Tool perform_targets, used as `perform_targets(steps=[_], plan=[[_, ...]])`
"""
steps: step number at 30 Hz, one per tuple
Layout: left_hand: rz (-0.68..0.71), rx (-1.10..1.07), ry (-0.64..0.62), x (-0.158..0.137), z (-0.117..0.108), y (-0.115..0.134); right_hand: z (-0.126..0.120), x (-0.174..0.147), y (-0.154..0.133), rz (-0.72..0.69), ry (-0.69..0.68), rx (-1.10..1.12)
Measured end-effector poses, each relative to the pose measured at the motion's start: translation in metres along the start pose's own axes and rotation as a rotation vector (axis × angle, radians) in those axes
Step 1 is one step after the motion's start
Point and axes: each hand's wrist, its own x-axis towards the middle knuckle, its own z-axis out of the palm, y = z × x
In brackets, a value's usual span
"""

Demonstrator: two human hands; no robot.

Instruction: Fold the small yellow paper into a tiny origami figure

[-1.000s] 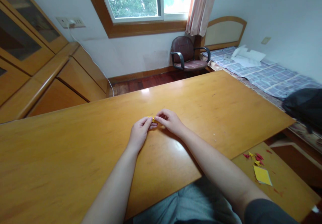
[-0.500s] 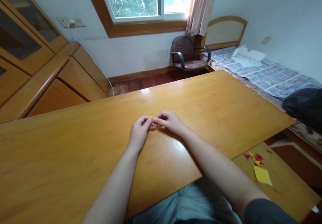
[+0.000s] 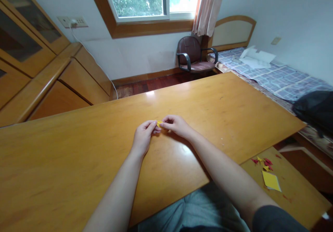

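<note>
A small piece of folded yellow paper (image 3: 159, 123) is pinched between my two hands, just above the wooden table (image 3: 91, 155). My left hand (image 3: 144, 134) grips its left side between thumb and fingers. On its right side, the thumb and fingertips of my right hand (image 3: 176, 125) close on it. My fingers hide much of the paper, so its exact folded shape is hard to make out.
On a lower surface (image 3: 299, 176) at the right lie a stack of square yellow paper (image 3: 271, 181) and several small red and yellow folded pieces (image 3: 265, 163). Beyond the table stand a brown armchair (image 3: 191, 53) and a bed (image 3: 281, 75) with a black bag (image 3: 316, 110).
My hands have drawn very slightly apart, and a little more of the yellow paper shows between the fingertips. Both hands keep hold of it.
</note>
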Motion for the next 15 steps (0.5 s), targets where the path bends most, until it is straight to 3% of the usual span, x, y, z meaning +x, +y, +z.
perform_targets(steps=[15], plan=[[-0.063, -0.162, 0.037, -0.005, 0.009, 0.017, -0.003, -0.001, -0.007, 0.106, 0.006, 0.154]])
